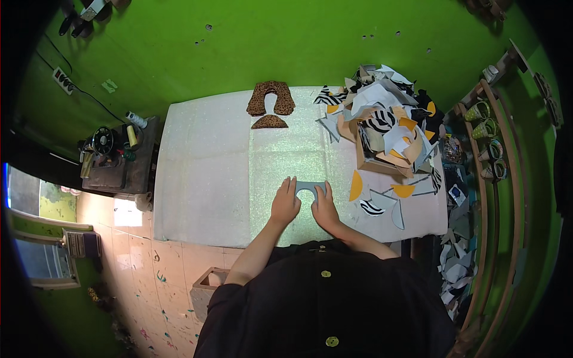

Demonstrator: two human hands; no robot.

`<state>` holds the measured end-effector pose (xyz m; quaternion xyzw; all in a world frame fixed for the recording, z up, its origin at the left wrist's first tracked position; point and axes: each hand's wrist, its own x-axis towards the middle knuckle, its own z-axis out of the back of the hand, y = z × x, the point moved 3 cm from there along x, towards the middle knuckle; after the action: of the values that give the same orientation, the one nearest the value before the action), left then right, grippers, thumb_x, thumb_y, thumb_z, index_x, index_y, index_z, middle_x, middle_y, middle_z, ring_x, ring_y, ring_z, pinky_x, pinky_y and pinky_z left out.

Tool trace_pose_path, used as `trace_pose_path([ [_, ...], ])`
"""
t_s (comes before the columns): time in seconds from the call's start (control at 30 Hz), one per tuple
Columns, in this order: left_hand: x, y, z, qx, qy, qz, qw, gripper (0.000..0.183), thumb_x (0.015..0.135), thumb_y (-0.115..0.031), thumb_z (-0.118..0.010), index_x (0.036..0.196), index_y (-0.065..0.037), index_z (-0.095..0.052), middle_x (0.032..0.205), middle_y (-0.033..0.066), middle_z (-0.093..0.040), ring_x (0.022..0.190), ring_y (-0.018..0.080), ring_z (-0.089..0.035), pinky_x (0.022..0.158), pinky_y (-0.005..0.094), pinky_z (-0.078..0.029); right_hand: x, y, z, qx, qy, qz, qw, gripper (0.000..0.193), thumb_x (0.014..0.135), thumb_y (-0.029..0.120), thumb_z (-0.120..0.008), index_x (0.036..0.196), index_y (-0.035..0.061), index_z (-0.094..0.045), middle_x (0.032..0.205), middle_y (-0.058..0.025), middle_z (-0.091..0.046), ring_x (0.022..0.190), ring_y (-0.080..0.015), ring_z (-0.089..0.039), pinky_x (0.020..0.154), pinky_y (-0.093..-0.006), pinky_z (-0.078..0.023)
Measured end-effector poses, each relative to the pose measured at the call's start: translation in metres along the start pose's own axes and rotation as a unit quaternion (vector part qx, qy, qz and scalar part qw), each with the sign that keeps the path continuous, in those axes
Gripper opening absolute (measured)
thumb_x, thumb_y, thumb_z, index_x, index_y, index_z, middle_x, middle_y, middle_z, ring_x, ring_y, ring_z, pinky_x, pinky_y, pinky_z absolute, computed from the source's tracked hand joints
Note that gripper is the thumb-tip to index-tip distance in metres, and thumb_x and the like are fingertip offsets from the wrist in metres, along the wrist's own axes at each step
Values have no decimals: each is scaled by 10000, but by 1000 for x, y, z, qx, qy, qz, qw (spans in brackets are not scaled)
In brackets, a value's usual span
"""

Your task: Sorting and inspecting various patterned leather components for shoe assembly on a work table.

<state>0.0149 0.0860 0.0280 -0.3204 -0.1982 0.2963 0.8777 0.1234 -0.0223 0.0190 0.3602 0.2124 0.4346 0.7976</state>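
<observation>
A grey arch-shaped cut piece (310, 185) lies near the front edge of the white-covered table (203, 179). My left hand (286, 204) grips its left side, fingers pointing away from me. On its other side my right hand (324, 209) holds the right end. Further back on the table sits a stack of leopard-print U-shaped pieces (256, 100). Just in front of that is a leopard-print half-moon piece (270, 123).
At the right, a cardboard box (373, 162) overflows with scraps (379, 98). Yellow half-moons (356, 186), a zebra-print scrap (372, 207) and grey offcuts lie before it. A sewing machine (103, 141) stands at the left. A wooden rack (489, 107) holds sandals at the right wall.
</observation>
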Motion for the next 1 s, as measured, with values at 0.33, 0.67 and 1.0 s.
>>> trace_pose_path([
  [0.33, -3, 6, -13, 190, 70, -30, 979, 520, 896, -275, -442, 1386, -115, -376, 1450, 112, -346, 1363, 272, -282, 1069, 569, -212, -9, -3, 5, -241, 108, 2, 965, 665, 914, 488, -410, 1438, 112, -250, 1521, -107, -190, 1410, -302, -144, 1060, -647, -77],
  [0.67, 11, -39, 17, 75, 16, -34, 996, 346, 883, -238, -493, 1184, -103, -596, 1413, 170, -382, 1352, 410, -230, 1040, 662, -66, 21, -28, 204, -84, -492, -26, 866, 192, 771, 95, -582, 962, 92, -594, 1051, -71, -579, 1090, -288, -463, 978, -458, -285],
  [1.0, 34, -96, 29, 1, -15, -110, 994, 193, 860, -205, -539, 972, -157, -688, 1324, 121, -472, 1333, 368, -297, 1042, 662, -68, 17, -86, 270, -228, -339, -283, 867, 366, 774, 279, -661, 1120, 180, -595, 1217, -46, -562, 1164, -261, -503, 1015, -671, -100],
])
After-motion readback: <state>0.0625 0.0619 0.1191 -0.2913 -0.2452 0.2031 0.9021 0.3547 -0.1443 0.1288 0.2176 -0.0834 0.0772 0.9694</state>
